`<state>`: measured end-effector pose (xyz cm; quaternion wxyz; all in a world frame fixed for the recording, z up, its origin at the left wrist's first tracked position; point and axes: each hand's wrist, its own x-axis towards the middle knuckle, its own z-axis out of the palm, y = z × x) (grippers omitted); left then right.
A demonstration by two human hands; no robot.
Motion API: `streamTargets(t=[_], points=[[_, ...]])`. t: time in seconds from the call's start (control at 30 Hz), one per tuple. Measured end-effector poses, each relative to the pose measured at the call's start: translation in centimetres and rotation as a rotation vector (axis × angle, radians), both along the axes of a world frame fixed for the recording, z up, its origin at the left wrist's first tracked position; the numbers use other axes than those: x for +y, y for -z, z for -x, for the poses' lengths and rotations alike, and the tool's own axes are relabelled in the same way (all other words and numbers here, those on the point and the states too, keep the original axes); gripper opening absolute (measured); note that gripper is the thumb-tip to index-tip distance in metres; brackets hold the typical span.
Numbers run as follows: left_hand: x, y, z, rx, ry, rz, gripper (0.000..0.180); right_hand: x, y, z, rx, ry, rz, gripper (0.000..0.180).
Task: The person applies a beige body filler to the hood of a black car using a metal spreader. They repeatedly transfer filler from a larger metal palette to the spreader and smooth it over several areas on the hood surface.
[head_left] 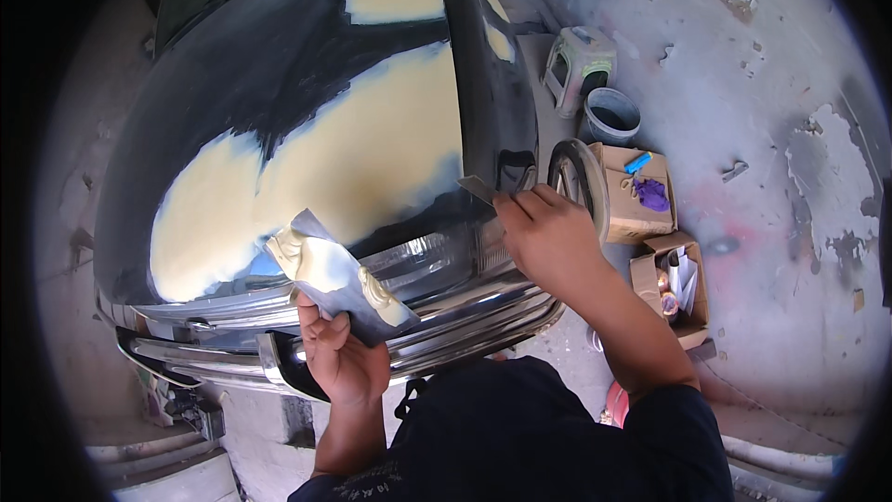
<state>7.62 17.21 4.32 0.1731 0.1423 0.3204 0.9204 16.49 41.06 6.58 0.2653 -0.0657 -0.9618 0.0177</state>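
Observation:
My left hand point(344, 353) grips a grey metal mixing plate point(339, 274) from below, tilted over the chrome bumper. Cream body filler point(376, 290) lies in thick dabs and smears on the plate. In my right hand point(550, 228), closed around it, is a flat metal putty knife point(478, 189); its blade points left at the edge of the black car hood point(279, 65). Broad patches of cream filler point(362, 139) cover much of the hood. Whether the blade touches the hood I cannot tell.
The chrome bumper point(446, 335) runs between me and the hood. To the right, near the wall, stand a stool point(581, 60), a grey bucket point(613, 112), a cardboard box point(632, 188) with a purple cloth, and an open box point(688, 316) of supplies.

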Motion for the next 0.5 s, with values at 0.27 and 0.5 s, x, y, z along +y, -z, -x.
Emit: streamTargets(t=[0.27, 0.5], points=[[0.6, -0.6, -0.5, -0.002, 0.036, -0.02, 0.05, 0.3, -0.7, 2.0, 0.172, 0.044, -0.144, 0.025], [0.2, -0.1, -0.2, -0.01, -0.001, -0.007, 0.049, -1.1, -0.1, -0.7, 0.074, -0.013, -0.139, 0.027]])
